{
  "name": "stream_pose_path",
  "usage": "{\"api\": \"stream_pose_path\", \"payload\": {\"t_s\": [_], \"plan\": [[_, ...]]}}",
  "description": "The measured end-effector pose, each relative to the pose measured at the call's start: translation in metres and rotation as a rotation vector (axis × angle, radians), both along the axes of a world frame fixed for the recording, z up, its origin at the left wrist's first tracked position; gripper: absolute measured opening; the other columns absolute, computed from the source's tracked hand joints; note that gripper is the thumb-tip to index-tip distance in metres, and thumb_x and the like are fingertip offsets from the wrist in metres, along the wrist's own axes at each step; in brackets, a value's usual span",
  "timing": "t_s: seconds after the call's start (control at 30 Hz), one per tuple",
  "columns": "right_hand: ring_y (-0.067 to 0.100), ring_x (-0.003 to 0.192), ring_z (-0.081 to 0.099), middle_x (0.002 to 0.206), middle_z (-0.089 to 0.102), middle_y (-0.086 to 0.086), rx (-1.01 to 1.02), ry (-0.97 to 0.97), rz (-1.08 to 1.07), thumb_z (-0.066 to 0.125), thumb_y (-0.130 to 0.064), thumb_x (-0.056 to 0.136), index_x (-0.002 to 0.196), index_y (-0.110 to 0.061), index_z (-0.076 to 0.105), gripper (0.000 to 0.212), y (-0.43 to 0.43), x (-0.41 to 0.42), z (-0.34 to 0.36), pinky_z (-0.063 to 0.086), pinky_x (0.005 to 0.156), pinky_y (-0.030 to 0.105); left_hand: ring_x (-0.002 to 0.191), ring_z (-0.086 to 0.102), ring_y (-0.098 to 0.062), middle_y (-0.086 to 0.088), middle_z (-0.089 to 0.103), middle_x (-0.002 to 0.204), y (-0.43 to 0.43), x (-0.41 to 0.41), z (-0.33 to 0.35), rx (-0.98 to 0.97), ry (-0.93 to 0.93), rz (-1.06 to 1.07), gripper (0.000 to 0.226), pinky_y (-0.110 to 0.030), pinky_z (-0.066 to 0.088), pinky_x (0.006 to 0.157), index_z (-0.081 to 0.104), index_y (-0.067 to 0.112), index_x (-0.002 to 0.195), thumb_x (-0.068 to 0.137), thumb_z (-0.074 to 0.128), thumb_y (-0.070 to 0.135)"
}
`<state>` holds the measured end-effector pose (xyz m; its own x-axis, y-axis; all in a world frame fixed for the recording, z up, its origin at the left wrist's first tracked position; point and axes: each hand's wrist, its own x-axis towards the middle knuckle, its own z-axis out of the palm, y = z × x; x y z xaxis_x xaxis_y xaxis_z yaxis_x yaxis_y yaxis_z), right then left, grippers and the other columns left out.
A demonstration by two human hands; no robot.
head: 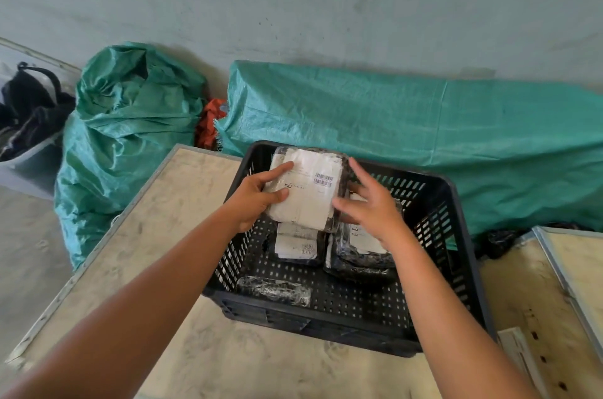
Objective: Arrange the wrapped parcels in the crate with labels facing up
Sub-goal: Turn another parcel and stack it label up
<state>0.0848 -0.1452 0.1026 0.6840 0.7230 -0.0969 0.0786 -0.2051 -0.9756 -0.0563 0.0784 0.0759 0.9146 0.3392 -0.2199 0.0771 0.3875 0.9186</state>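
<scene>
A black slatted plastic crate [450, 235] stands on a pale wooden table. Over its far left part I hold a flat wrapped parcel [308, 193] with its white barcode label facing up. My left hand [257, 199] grips the parcel's left edge, and my right hand [372, 206] touches its right edge with fingers spread. Below it in the crate lie a parcel with a white label up [298, 245], a dark wrapped parcel with a label partly hidden by my right hand [362, 255], and a small dark roll-shaped parcel [274, 290] near the front wall.
The table [156, 235] runs left and in front of the crate. A second wooden panel [574, 268] lies at right. Green woven sacks [130, 124] and a green tarp [424, 124] sit behind, against the wall. A grey bin with dark clothes [26, 124] is at far left.
</scene>
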Motion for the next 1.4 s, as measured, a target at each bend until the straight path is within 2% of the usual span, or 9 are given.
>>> {"api": "stream_pose_path", "payload": {"t_s": [0.1, 0.3, 0.47, 0.6, 0.8, 0.93, 1.1, 1.3, 1.4], "plan": [[0.007, 0.140, 0.035, 0.157, 0.034, -0.014, -0.187, -0.151, 0.119, 0.085, -0.015, 0.081, 0.155, -0.052, 0.017, 0.108, 0.015, -0.001, -0.020, 0.042, 0.098, 0.010, 0.111, 0.069, -0.018, -0.001, 0.060, 0.140, -0.002, 0.011, -0.014, 0.113, 0.111, 0.061, 0.057, -0.036, 0.060, 0.088, 0.068, 0.043, 0.128, 0.094, 0.066, -0.003], [0.023, 0.144, 0.038, 0.165, 0.029, 0.003, -0.479, -0.157, 0.158, 0.086, -0.016, 0.081, 0.163, -0.030, 0.010, 0.113, 0.051, -0.005, -0.056, 0.037, 0.108, 0.029, 0.106, 0.064, -0.021, -0.006, 0.054, 0.145, -0.014, 0.018, -0.052, 0.528, 0.363, -0.010, 0.067, -0.045, 0.057, 0.096, 0.038, 0.041, 0.154, 0.101, 0.057, 0.004], [0.026, 0.130, 0.050, 0.156, 0.040, 0.009, -0.587, -0.139, 0.128, 0.089, -0.009, 0.075, 0.163, -0.029, 0.005, 0.123, 0.058, -0.006, -0.085, 0.043, 0.092, 0.026, 0.136, 0.039, -0.031, -0.014, 0.021, 0.154, -0.013, 0.011, -0.085, 0.749, 0.500, -0.273, 0.117, -0.043, 0.034, 0.118, 0.012, 0.047, 0.160, 0.077, 0.088, 0.017], [0.019, 0.109, 0.054, 0.149, 0.048, 0.009, -0.656, -0.175, 0.135, 0.091, -0.009, 0.072, 0.162, -0.033, 0.003, 0.128, 0.059, -0.003, -0.094, 0.045, 0.084, 0.026, 0.145, 0.029, -0.035, -0.014, 0.006, 0.162, -0.009, 0.018, -0.096, 0.853, 0.524, -0.322, 0.130, -0.044, 0.025, 0.122, 0.002, 0.048, 0.160, 0.071, 0.092, 0.019], [0.031, 0.131, 0.051, 0.150, 0.046, 0.015, -0.915, -0.269, 0.187, 0.087, -0.023, 0.078, 0.163, -0.016, 0.003, 0.120, 0.074, -0.009, -0.107, 0.045, 0.102, 0.035, 0.154, 0.014, -0.036, -0.016, -0.017, 0.168, -0.007, 0.021, -0.115, 0.973, 0.645, -0.404, 0.124, -0.045, 0.018, 0.124, -0.009, 0.033, 0.161, 0.081, 0.085, 0.021], [0.036, 0.141, 0.041, 0.165, 0.014, 0.024, -1.033, -0.274, 0.213, 0.084, -0.028, 0.083, 0.162, -0.010, -0.006, 0.121, 0.081, -0.012, -0.110, 0.041, 0.110, 0.038, 0.154, 0.010, -0.035, -0.018, -0.025, 0.165, -0.006, 0.020, -0.119, 1.013, 0.653, -0.457, 0.123, -0.041, 0.014, 0.125, -0.016, 0.022, 0.160, 0.085, 0.082, 0.022], [0.036, 0.143, 0.038, 0.168, -0.004, 0.022, -1.039, -0.289, 0.201, 0.082, -0.026, 0.084, 0.162, -0.014, -0.011, 0.121, 0.081, -0.013, -0.116, 0.041, 0.111, 0.038, 0.154, 0.010, -0.035, -0.018, -0.023, 0.165, -0.014, 0.021, -0.120, 1.061, 0.663, -0.404, 0.115, -0.041, 0.012, 0.125, -0.013, 0.019, 0.161, 0.089, 0.077, 0.022], [0.032, 0.136, 0.046, 0.158, 0.034, 0.015, -0.855, -0.256, 0.116, 0.083, -0.019, 0.083, 0.163, -0.019, 0.013, 0.107, 0.068, -0.019, -0.109, 0.041, 0.108, 0.035, 0.154, 0.006, -0.039, -0.018, -0.027, 0.164, -0.022, 0.020, -0.098, 1.060, 0.712, -0.395, 0.115, -0.046, 0.015, 0.125, -0.010, 0.020, 0.161, 0.088, 0.078, 0.017], [0.030, 0.135, 0.050, 0.155, 0.044, 0.011, -0.666, -0.217, 0.062, 0.082, -0.012, 0.084, 0.161, -0.017, 0.024, 0.096, 0.052, -0.016, -0.095, 0.041, 0.108, 0.035, 0.154, 0.006, -0.039, -0.014, -0.027, 0.165, -0.025, 0.024, -0.066, 1.105, 0.657, -0.319, 0.108, -0.052, 0.029, 0.120, 0.000, 0.026, 0.163, 0.088, 0.078, 0.016]]}}
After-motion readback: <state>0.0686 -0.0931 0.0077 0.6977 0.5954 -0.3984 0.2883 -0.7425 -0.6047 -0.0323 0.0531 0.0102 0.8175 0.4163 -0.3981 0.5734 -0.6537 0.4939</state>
